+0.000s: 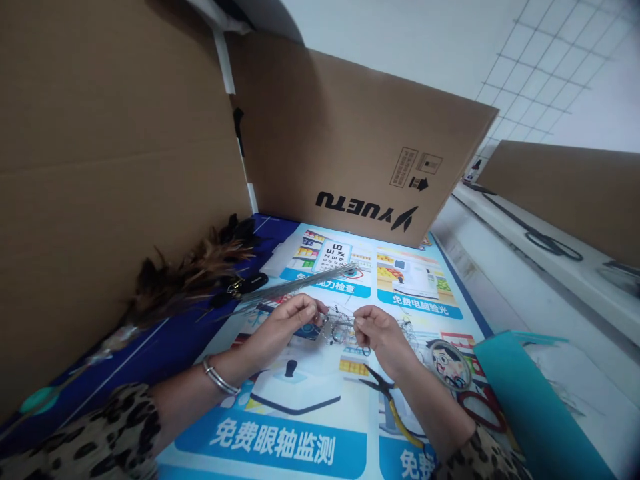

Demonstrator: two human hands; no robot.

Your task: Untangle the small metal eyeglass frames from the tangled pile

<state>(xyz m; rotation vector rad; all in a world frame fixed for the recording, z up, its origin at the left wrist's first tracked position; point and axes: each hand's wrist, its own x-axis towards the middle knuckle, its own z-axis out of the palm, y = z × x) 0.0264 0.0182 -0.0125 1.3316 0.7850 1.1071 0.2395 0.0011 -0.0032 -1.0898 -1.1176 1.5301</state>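
My left hand [296, 320] and my right hand [379, 332] face each other over the printed sheet. Between them is a small silvery piece of bent wire [340, 327] with curls and loops. Thumb and forefinger of my left hand pinch its left side. On its right side, the fingers of my right hand are closed as well. Fine details of the wirework are too small to make out. Black-and-yellow pliers [393, 405] lie just below my right hand, jaws apart. A bundle of thin straight wires [305, 280] rests beyond my left hand.
Brown feathers [195, 267] and a black item with a metal clasp [247, 285] lie at the left. Right of my forearm are a round container [449, 365], red-handled scissors [481, 408] and a teal box [535, 407]. Cardboard panels [350, 140] stand at the left and back.
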